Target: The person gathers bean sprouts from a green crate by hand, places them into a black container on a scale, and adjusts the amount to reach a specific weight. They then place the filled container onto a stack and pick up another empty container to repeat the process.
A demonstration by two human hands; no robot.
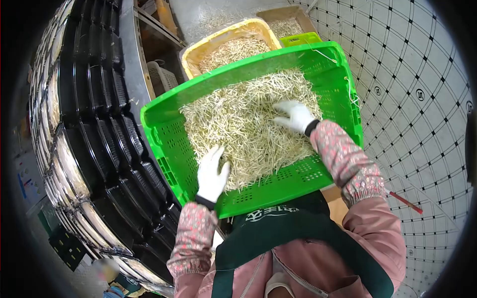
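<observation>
A large green plastic crate (pixel 258 201) with perforated walls stands before me, tilted in view. Inside lies a thick bed of short, thin, pale strands that look like bean sprouts (pixel 243 124). My left hand (pixel 212 174), in a white glove, rests at the near left edge of the sprouts, fingers stretched out and thumb apart. Over the right part of the heap is my right hand (pixel 294 116), also white-gloved, its fingers spread and touching the sprouts or just above them. Neither hand visibly grips anything.
Behind the crate stands a yellow tub (pixel 228 37) holding similar strands, with a cardboard box (pixel 293 22) beyond it. Stacks of black trays (pixel 107 99) fill the left side. A red-tipped stick (pixel 405 201) lies at right. Part of another person (pixel 114 290) shows at lower left.
</observation>
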